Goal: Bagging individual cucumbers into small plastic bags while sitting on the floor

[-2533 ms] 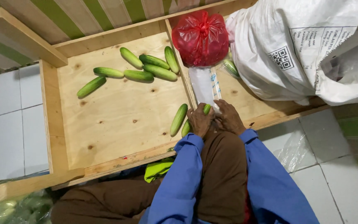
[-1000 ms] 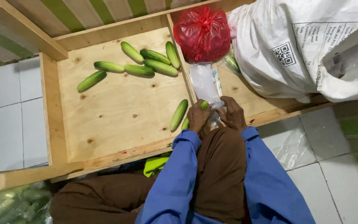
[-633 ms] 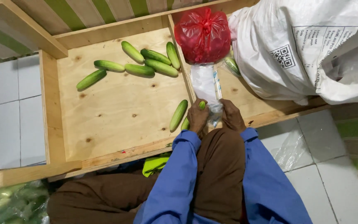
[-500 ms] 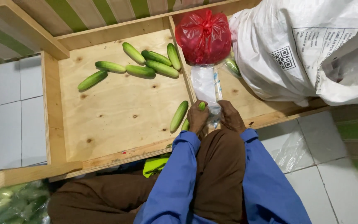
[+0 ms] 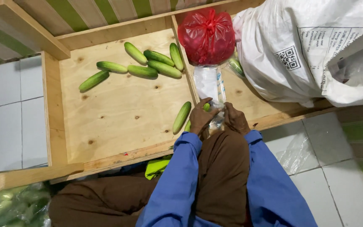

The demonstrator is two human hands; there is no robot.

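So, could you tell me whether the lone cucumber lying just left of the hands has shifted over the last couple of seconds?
No. The lone cucumber lies at the same slant beside the wooden divider, just left of the left hand, as before.

White sack (image 5: 316,50), upper right: cut by frame edge. Green produce bag (image 5: 9,208), lower left: blurred, cropped. Small cucumber (image 5: 206,107), centre: mostly hidden by left hand (image 5: 200,117).
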